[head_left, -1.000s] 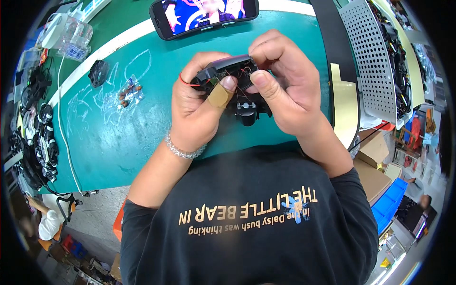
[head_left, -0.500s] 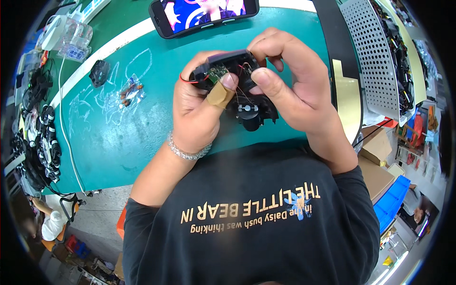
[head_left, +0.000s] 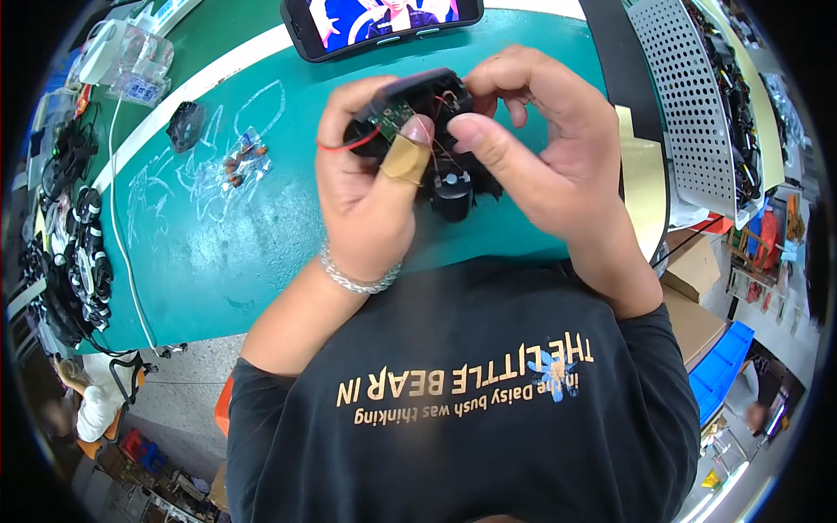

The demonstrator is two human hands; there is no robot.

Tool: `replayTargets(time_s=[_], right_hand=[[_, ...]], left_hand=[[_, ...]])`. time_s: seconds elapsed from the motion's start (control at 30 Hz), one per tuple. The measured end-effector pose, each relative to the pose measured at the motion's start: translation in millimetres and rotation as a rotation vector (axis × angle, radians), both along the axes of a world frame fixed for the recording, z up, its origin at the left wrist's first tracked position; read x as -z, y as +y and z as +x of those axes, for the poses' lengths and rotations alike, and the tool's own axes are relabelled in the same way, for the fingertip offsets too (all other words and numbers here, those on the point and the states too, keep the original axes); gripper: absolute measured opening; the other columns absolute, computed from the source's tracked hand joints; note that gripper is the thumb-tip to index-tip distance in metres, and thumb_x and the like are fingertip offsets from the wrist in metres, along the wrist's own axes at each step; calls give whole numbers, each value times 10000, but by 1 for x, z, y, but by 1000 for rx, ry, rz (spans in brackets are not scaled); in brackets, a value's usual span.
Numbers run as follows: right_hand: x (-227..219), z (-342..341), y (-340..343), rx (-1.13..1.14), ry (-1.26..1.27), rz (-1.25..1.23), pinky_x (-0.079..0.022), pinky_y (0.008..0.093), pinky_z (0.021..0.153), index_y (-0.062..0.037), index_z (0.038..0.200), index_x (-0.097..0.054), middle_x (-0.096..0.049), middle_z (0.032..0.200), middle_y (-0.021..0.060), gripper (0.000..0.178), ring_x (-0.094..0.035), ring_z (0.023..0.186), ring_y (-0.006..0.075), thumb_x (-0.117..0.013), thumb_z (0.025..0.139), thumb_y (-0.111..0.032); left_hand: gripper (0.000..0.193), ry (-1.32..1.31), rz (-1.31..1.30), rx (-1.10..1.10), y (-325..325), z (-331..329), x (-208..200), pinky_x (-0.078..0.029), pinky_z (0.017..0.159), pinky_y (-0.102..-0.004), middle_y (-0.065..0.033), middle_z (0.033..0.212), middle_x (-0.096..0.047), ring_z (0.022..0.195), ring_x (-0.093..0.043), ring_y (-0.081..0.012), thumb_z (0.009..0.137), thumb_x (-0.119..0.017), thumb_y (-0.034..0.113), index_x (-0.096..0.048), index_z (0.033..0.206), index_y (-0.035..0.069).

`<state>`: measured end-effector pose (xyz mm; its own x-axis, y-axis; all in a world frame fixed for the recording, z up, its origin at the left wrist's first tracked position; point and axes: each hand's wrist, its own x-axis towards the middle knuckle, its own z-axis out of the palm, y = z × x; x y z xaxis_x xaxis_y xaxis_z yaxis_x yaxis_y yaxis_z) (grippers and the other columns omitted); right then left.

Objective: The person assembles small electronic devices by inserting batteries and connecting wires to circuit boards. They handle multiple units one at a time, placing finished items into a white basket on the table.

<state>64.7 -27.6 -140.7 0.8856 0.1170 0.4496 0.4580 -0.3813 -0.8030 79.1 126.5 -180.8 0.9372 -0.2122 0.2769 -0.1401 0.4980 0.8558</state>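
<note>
A black plastic housing (head_left: pixel 427 84) with its inside showing is held above the green table. My left hand (head_left: pixel 366 183) is closed around its left side, the thumb, wrapped in tan tape (head_left: pixel 404 160), pressing near a small green circuit board (head_left: pixel 394 114). From the left end a red wire (head_left: pixel 347 147) sticks out, and thin copper-coloured wires cross the middle. A black cylindrical part (head_left: pixel 452 206), like a small motor, sits at the lower side. My right hand (head_left: pixel 558 148) grips the housing's right end between thumb and bent fingers; some fingertips are hidden behind it.
A phone (head_left: pixel 384 30) playing video stands at the table's far edge. On the left lie a black part (head_left: pixel 185 126), a clear bag with small brown pieces (head_left: pixel 246 159), a white cable (head_left: pixel 122 244) and black cable bundles (head_left: pixel 85 253). A perforated white basket (head_left: pixel 680 96) stands right.
The housing has tilted and risen slightly, showing more of the red wire. My right thumb and fingers have shifted a little along its right end.
</note>
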Motion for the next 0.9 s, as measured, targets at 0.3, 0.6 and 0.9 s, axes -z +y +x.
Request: replayTargets(time_s=[0.3,0.6,0.9], right_hand=[[7,8,16,132,-294,-163,-382,227,602,-19,911,-605,-620,784,25,189,-544,679,98,-706,755,-52],[21,12,31,137,-279,76,-446,243,685,27,922,-569,-627,909,95,199,-562,777,137,-681,758,36],[28,28,38,146,-478,55,-460,296,591,1,847,-551,-590,805,107,199,-567,681,226,-681,697,14]], left_hand=[[368,-474,312,-238,5,4,12,-461,805,-250,-116,1106,-505,922,-567,-139,887,-525,23,-400,1233,18],[410,-560,324,-419,-1,9,22,-456,686,-232,-134,1073,-511,802,-554,-136,838,-520,-49,-371,1217,-11],[365,-613,427,-495,4,10,20,-456,739,-259,-130,1073,-522,849,-555,-163,845,-524,-31,-398,1188,-17]])
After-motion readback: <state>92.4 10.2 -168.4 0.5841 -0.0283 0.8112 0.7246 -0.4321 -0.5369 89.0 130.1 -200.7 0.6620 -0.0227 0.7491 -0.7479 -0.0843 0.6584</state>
